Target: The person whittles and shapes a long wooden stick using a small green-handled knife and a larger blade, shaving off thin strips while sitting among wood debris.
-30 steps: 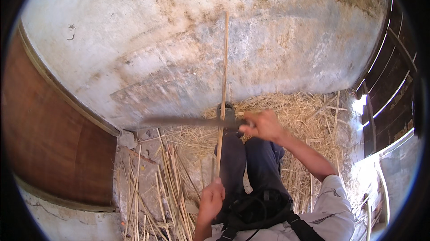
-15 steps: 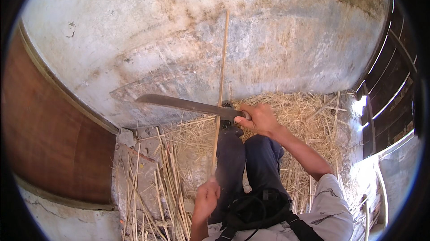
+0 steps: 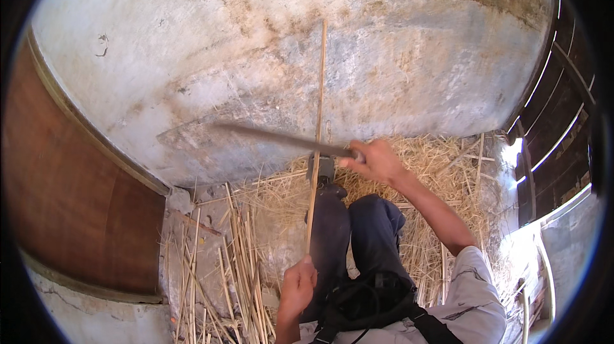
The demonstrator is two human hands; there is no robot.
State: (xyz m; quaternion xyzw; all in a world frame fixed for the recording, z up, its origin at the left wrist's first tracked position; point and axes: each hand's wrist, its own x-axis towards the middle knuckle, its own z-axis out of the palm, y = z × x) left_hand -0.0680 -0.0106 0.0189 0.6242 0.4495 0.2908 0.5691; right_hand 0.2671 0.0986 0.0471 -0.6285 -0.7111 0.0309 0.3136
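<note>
My left hand (image 3: 299,283) is closed around the near end of a long thin bamboo strip (image 3: 320,88), which runs away from me over my left leg toward the wall. In my right hand (image 3: 376,161) is the handle of a machete (image 3: 275,136). Its long dark blade points left, crosses the strip and is smeared by motion; I cannot tell whether it touches the strip. Beneath the crossing, a dark block-like object (image 3: 322,166) shows by my left foot.
Several loose strips (image 3: 240,261) lie on the floor at the left, near a brown wooden panel (image 3: 83,197). Straw-like shavings (image 3: 435,190) cover the floor ahead and right. A stained wall (image 3: 409,56) rises in front. Dark slatted boards (image 3: 556,120) stand at the right.
The machete has moved up and away from me, its blade now turned more edge-on. My left hand has hardly moved, still holding the strip.
</note>
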